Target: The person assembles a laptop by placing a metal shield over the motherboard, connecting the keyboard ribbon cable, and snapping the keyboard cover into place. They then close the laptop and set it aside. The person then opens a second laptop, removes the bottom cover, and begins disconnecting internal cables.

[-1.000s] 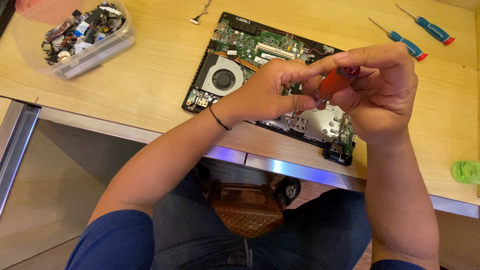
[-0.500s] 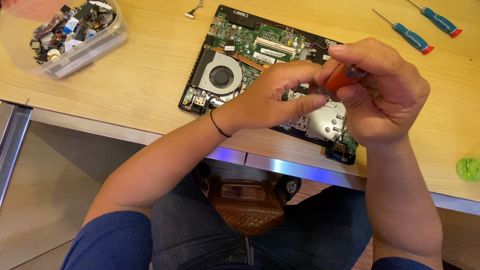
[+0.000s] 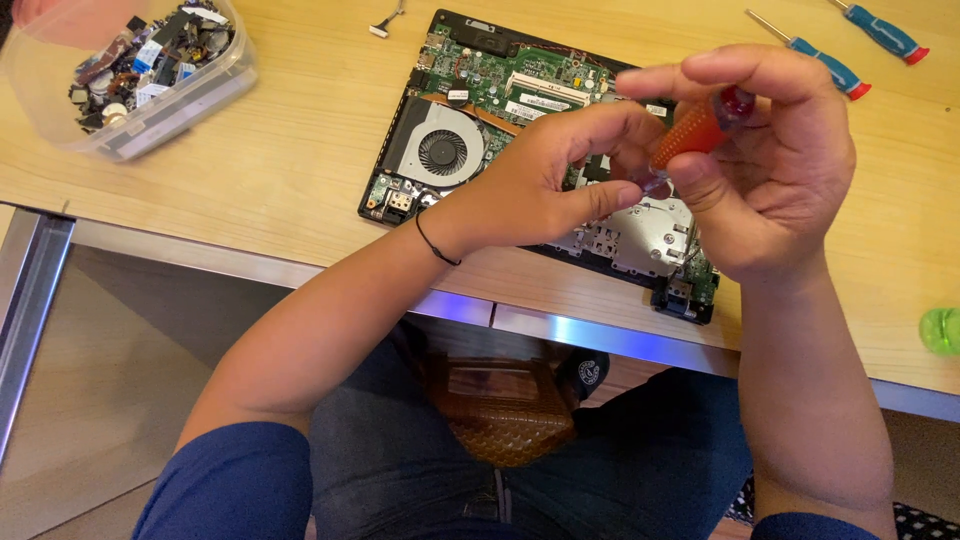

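- Right hand (image 3: 770, 180) is wrapped round an orange screwdriver (image 3: 690, 130), thumb and fingers closed on the handle, dark red cap poking out near the index finger.
- Left hand (image 3: 540, 185) is pinching right at the driver's tip end, thumb and forefinger pressed together on it. Can't tell if there's a tiny screw in there or just the bit, it's too small and half hidden.
- Both hands hover just above the laptop board (image 3: 520, 120), which lies open on the desk (image 3: 300, 150) with the fan (image 3: 442, 152) showing at its left side.
- Looks to me like the step is fiddling with the driver tip (pulling a screw off it or seating the bit) rather than actually turning anything in the board.
- Next move probably needs a steady pinch so nothing small drops into the board, then getting the tip down square on a screw.
- Parts tub (image 3: 140, 75) sits at the far left, two blue drivers (image 3: 830, 65) at the far right, both well apart from the hands.
- Versus a second ago: hands are in pretty much the same pose, same grip on the driver. Mostly the view shifted a little, so the board and tub sit slightly differently in frame.
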